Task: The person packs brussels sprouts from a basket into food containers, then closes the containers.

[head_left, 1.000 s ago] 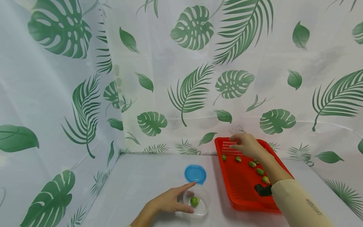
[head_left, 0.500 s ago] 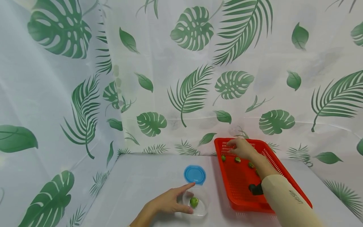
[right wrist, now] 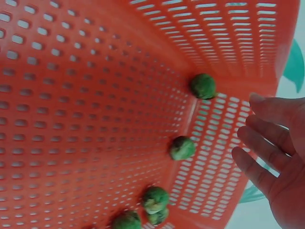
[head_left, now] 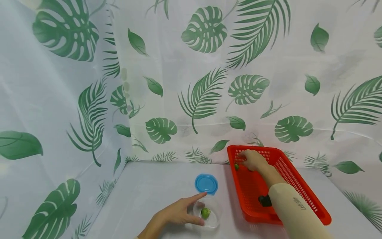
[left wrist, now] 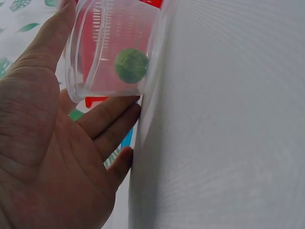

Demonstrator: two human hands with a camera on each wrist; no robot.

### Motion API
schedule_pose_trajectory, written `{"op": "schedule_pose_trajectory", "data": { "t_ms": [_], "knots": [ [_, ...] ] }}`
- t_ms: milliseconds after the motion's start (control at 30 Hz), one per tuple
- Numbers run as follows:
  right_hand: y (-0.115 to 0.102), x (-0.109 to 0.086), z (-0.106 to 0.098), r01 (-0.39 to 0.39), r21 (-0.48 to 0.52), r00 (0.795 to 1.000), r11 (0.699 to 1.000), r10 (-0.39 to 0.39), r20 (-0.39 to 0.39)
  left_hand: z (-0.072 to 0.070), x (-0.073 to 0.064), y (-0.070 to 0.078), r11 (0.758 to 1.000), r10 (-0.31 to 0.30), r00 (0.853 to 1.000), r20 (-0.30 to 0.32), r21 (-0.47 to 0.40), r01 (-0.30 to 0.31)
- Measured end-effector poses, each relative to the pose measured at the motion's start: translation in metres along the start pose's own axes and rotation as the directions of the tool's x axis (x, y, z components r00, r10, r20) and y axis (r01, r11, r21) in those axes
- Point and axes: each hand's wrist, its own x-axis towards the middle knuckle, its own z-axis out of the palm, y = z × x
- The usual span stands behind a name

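Left hand [head_left: 179,210]: thumb and forefinger spread round clear plastic cup [head_left: 213,219], gripping its sides | one Brussels sprout [head_left: 205,213] inside | right hand [head_left: 253,161]: arm extended, fingers loosely parted, nothing held, at far end of red basket [head_left: 249,191] | loose sprouts [right wrist: 182,148] inside basket

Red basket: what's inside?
At least five Brussels sprouts show in the right wrist view. In the head view, the right hand and sleeve cover part of the red basket; anything beneath them is hidden there.
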Motion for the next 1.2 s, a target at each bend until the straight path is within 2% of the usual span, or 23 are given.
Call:
{"op": "schedule_pose_trajectory", "data": {
  "t_ms": [233, 433, 633, 1200],
  "knots": [
    [0.012, 0.002, 0.008, 0.024, 0.037, 1.0, 0.999, -0.025, 0.01, 0.0, 0.0, 0.0, 1.0, -0.006, 1.0, -0.001, -0.005, 0.006],
    [0.015, 0.001, 0.014, 0.004, 0.091, 1.0, 0.996, -0.006, 0.028, -0.001, 0.0, 0.001, 1.0, -0.021, 1.0, 0.005, -0.015, 0.021],
    [0.017, 0.004, 0.019, 0.015, 0.088, 0.999, 0.996, -0.018, 0.039, -0.001, -0.001, 0.001, 1.0, -0.023, 1.0, -0.001, -0.018, 0.023],
    [0.021, 0.006, 0.028, -0.024, 0.122, 0.995, 0.992, 0.011, 0.103, 0.0, 0.001, -0.001, 0.999, -0.019, 1.0, 0.024, -0.033, 0.02]
  ]
}}
